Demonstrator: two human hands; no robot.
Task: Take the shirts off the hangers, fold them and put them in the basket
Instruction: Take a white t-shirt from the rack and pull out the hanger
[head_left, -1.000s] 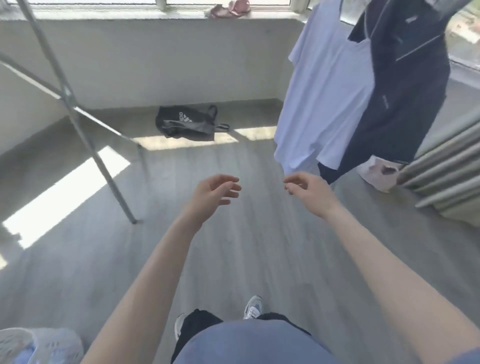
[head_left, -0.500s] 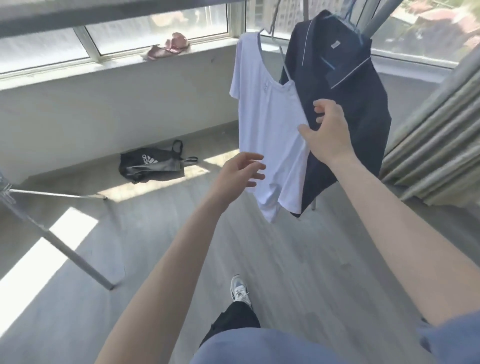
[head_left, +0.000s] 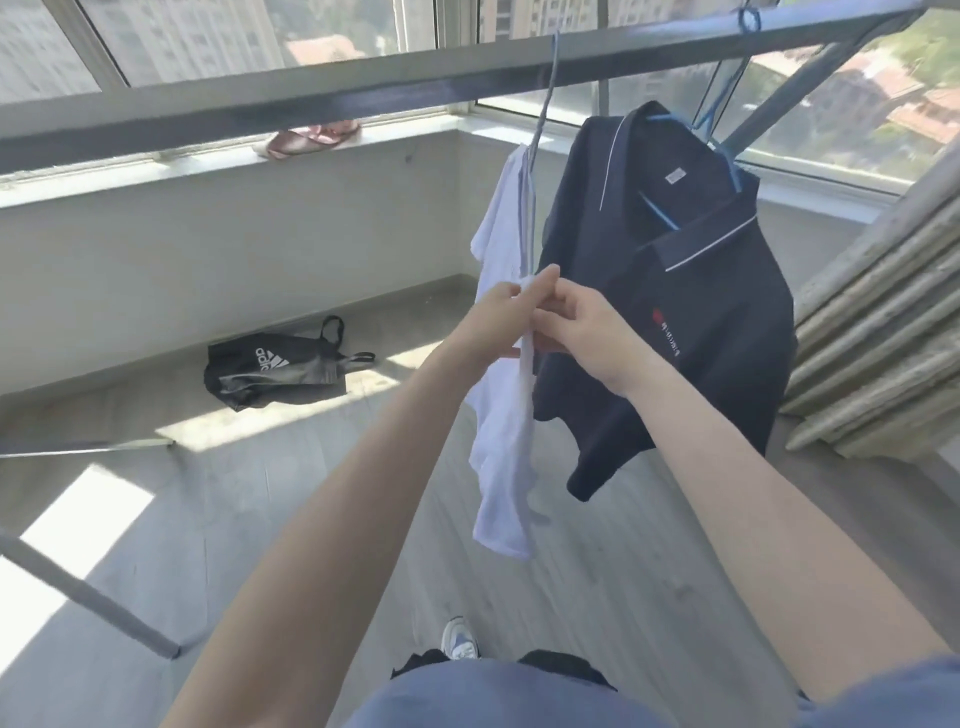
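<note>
The left grip (head_left: 496, 322) and right grip (head_left: 587, 338) have come up from waist height and now both pinch the white shirt (head_left: 501, 441), hanging on the rail (head_left: 363, 98) beside the navy shirt (head_left: 675, 312). Unhanging can begin.

A black sports bag (head_left: 275, 371) lies on the grey plank floor (head_left: 260, 493) near the wall, beside a sunlit patch. A pink item (head_left: 306, 140) rests on the windowsill (head_left: 156, 166). A pleated curtain (head_left: 883, 338) hangs at the right. A grey rack bar (head_left: 260, 98) crosses overhead.
</note>
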